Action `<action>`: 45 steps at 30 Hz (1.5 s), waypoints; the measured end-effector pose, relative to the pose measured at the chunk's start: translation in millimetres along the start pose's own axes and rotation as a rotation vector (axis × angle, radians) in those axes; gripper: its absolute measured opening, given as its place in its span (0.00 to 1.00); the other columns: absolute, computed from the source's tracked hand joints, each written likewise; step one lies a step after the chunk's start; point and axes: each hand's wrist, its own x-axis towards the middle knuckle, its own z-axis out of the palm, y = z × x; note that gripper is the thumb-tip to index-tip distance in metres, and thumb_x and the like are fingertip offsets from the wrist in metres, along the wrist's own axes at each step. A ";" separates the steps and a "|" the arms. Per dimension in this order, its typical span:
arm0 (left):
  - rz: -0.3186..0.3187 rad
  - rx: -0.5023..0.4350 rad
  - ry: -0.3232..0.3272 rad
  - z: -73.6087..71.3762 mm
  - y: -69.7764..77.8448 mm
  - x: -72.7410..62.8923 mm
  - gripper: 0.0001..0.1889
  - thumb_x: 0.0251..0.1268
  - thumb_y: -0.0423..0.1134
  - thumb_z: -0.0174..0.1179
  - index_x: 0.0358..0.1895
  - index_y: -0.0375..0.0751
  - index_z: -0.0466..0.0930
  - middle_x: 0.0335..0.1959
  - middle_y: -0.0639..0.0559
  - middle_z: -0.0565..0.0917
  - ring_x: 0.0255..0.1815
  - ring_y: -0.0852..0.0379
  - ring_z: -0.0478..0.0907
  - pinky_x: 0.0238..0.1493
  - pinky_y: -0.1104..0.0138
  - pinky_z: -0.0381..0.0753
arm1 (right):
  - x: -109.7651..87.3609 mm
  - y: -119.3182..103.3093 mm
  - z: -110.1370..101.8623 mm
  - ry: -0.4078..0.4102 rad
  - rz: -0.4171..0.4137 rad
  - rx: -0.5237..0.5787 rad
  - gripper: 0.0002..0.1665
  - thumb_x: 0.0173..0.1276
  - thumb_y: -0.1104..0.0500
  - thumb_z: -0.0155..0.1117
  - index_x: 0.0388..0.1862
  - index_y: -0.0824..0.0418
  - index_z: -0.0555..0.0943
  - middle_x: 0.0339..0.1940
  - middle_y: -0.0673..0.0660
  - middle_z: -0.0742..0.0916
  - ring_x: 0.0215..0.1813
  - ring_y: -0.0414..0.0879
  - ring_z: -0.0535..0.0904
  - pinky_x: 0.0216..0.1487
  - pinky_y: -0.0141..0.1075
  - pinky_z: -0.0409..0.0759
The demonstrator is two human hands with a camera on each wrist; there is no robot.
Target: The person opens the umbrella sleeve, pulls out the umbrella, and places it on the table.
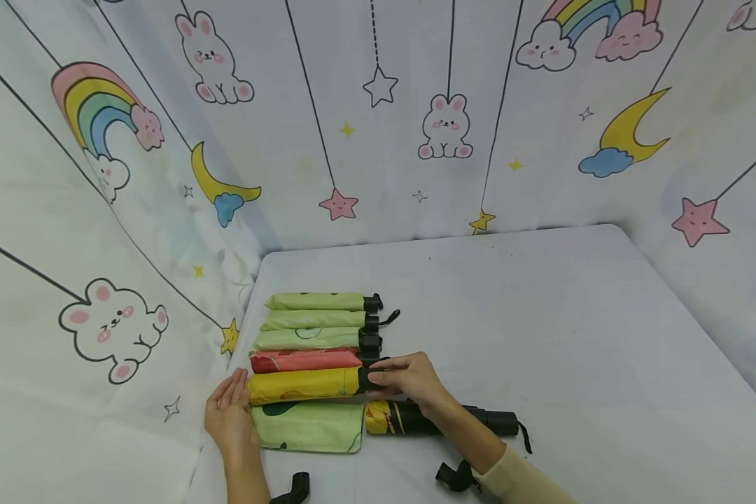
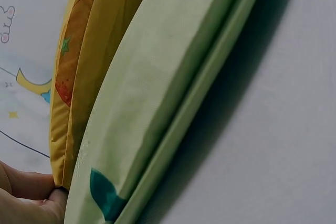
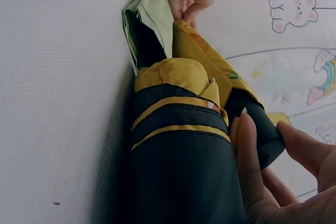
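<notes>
A folded yellow umbrella point(image 1: 302, 386) lies crosswise between both hands. My right hand point(image 1: 409, 381) holds its black handle point(image 3: 254, 129) between thumb and fingers. At the other end, my left hand point(image 1: 232, 413) pinches the yellow fabric tip, as the left wrist view shows thumb and finger point(image 2: 31, 195) meeting there. Just in front lies a flat green fabric piece point(image 1: 311, 428) with dark leaf prints. To its right is a black-and-yellow folded umbrella point(image 1: 479, 418), partly hidden under my right forearm. Behind the yellow umbrella lies a red folded umbrella point(image 1: 309, 360).
Beyond the red one, several green folded umbrellas point(image 1: 315, 302) lie in a row, black handles to the right. The white table point(image 1: 542, 315) meets a patterned cloth backdrop point(image 1: 403, 175) behind and at the left. Black straps point(image 1: 456, 477) show on both wrists.
</notes>
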 end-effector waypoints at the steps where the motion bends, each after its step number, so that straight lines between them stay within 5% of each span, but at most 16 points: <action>1: 0.002 -0.001 0.003 0.2 0.2 -0.2 0.23 0.75 0.16 0.49 0.68 0.33 0.66 0.72 0.36 0.74 0.71 0.48 0.76 0.64 0.69 0.78 | -0.2 0.0 -0.2 0.000 0.001 0.003 0.23 0.68 0.56 0.77 0.56 0.70 0.87 0.41 0.66 0.92 0.41 0.62 0.91 0.61 0.47 0.85; 12: 0.020 -0.022 -0.005 1.9 0.4 -1.7 0.21 0.75 0.17 0.50 0.66 0.35 0.68 0.73 0.35 0.74 0.72 0.47 0.76 0.64 0.69 0.77 | -4.5 -3.9 -3.5 0.013 -0.003 -0.025 0.26 0.69 0.55 0.76 0.59 0.72 0.85 0.41 0.66 0.92 0.41 0.62 0.91 0.75 0.59 0.70; 19: 0.020 -0.025 -0.013 1.7 0.6 -1.6 0.21 0.75 0.16 0.50 0.65 0.36 0.68 0.71 0.37 0.76 0.72 0.48 0.76 0.64 0.69 0.77 | -6.8 -4.1 -10.0 0.020 -0.005 -0.002 0.24 0.68 0.57 0.76 0.57 0.71 0.86 0.40 0.68 0.91 0.40 0.61 0.91 0.66 0.50 0.82; 22: 0.020 -0.039 -0.015 1.5 1.6 -1.9 0.21 0.74 0.16 0.50 0.65 0.36 0.68 0.70 0.39 0.77 0.72 0.47 0.75 0.64 0.70 0.77 | -8.2 -5.3 -11.3 0.017 -0.001 0.003 0.23 0.68 0.58 0.76 0.56 0.71 0.86 0.40 0.68 0.91 0.40 0.61 0.91 0.69 0.50 0.79; 27: 0.017 -0.048 -0.017 0.6 1.3 -1.0 0.21 0.74 0.16 0.50 0.64 0.36 0.69 0.71 0.37 0.75 0.72 0.47 0.75 0.64 0.70 0.77 | -9.0 -4.3 -12.8 0.016 -0.007 0.002 0.25 0.68 0.57 0.76 0.57 0.72 0.85 0.48 0.69 0.90 0.41 0.62 0.91 0.73 0.54 0.74; 33: 0.018 -0.032 -0.022 0.1 -0.1 -0.9 0.22 0.75 0.17 0.50 0.66 0.36 0.68 0.72 0.37 0.74 0.72 0.48 0.75 0.64 0.70 0.77 | -9.6 -3.3 -17.2 0.021 -0.017 -0.003 0.24 0.67 0.58 0.76 0.57 0.73 0.86 0.57 0.69 0.87 0.41 0.62 0.91 0.66 0.49 0.81; 45: 0.025 -0.050 -0.002 -1.2 1.7 -2.3 0.22 0.74 0.16 0.50 0.67 0.33 0.67 0.71 0.38 0.75 0.71 0.49 0.77 0.64 0.70 0.78 | -15.8 -10.5 -22.6 0.033 -0.017 -0.067 0.24 0.68 0.54 0.76 0.55 0.69 0.87 0.44 0.64 0.92 0.39 0.59 0.92 0.57 0.46 0.88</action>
